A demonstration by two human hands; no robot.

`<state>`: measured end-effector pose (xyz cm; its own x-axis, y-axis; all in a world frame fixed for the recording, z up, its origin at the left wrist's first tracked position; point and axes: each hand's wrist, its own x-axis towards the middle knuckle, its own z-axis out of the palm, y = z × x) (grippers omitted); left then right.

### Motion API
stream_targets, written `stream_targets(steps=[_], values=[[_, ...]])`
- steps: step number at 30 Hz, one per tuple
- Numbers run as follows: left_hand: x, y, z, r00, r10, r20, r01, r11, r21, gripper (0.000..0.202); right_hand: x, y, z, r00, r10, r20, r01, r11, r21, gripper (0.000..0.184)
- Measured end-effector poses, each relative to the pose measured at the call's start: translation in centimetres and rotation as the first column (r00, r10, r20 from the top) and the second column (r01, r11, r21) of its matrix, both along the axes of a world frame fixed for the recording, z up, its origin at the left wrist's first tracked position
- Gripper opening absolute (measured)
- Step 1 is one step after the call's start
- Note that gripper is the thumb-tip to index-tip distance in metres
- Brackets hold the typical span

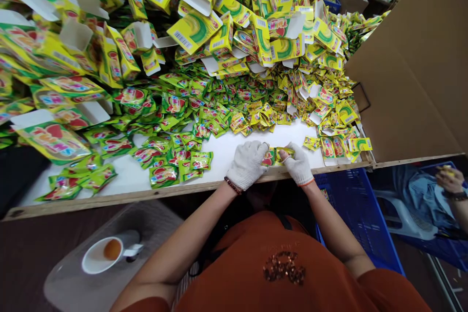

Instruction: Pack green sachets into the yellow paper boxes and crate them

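My left hand (247, 162) and my right hand (298, 163), both in white knit gloves, meet at the near edge of the white table (234, 148). Together they grip a small bundle of green and yellow sachets (277, 155), fingers curled round it from each side. Loose sachets of the same kind lie just left of my left hand (183, 158) and just right of my right hand (340, 145). A big heap of sachets (234, 102) covers the table beyond my hands.
Open yellow-green cartons (197, 29) are piled high at the back and left. A brown cardboard wall (413, 73) rises on the right. A blue crate (351, 204) sits under the table's right end. A white cup (106, 253) stands lower left. Another person's hand (449, 180) shows at far right.
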<state>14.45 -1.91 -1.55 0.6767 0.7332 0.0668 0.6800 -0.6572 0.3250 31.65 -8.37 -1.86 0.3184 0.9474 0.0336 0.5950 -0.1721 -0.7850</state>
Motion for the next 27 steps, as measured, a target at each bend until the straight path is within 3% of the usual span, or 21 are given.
stream_targets(steps=[3,5,9,11,15,18,21,24,27], values=[[0.1,-0.5,-0.1,0.999,-0.033,0.001,0.033,0.999,-0.012,0.053,-0.4,0.1,0.5,0.979,0.055,0.198,-0.048,0.998,-0.037,0.022],[0.1,-0.6,-0.1,1.0,-0.023,-0.004,0.023,1.0,-0.019,0.052,-0.6,0.2,0.8,0.971,0.099,0.216,-0.093,0.995,-0.039,0.018],[-0.3,-0.4,0.0,1.0,0.01,-0.015,-0.01,1.0,-0.002,0.054,0.2,0.1,1.3,0.964,0.254,-0.076,-0.26,0.963,-0.073,0.017],[-0.4,-0.3,0.0,1.0,0.006,-0.013,-0.006,1.0,0.01,0.057,0.6,-0.1,1.5,0.966,0.227,-0.121,-0.24,0.965,-0.108,0.015],[-0.1,-0.6,-0.3,1.0,0.004,0.0,-0.004,0.998,0.068,0.057,0.6,0.1,1.6,0.993,0.078,0.085,-0.073,0.996,-0.059,0.016],[-0.1,-0.8,-0.6,1.0,0.014,0.011,-0.015,0.995,0.1,0.054,0.6,0.5,2.0,0.989,0.141,-0.037,-0.144,0.981,-0.127,0.011],[-0.3,-0.7,-0.7,0.999,-0.013,0.035,0.009,0.994,0.112,0.056,1.2,0.6,2.8,0.953,0.235,-0.191,-0.278,0.929,-0.243,0.018],[-0.4,-0.8,-0.9,0.997,-0.054,0.064,0.046,0.992,0.115,0.057,1.4,0.8,3.3,0.969,0.223,-0.102,-0.245,0.917,-0.315,0.024],[-0.1,-0.9,-1.1,0.996,-0.058,0.063,0.05,0.991,0.123,0.055,1.0,1.3,3.3,0.978,0.204,0.033,-0.185,0.936,-0.3,0.02]])
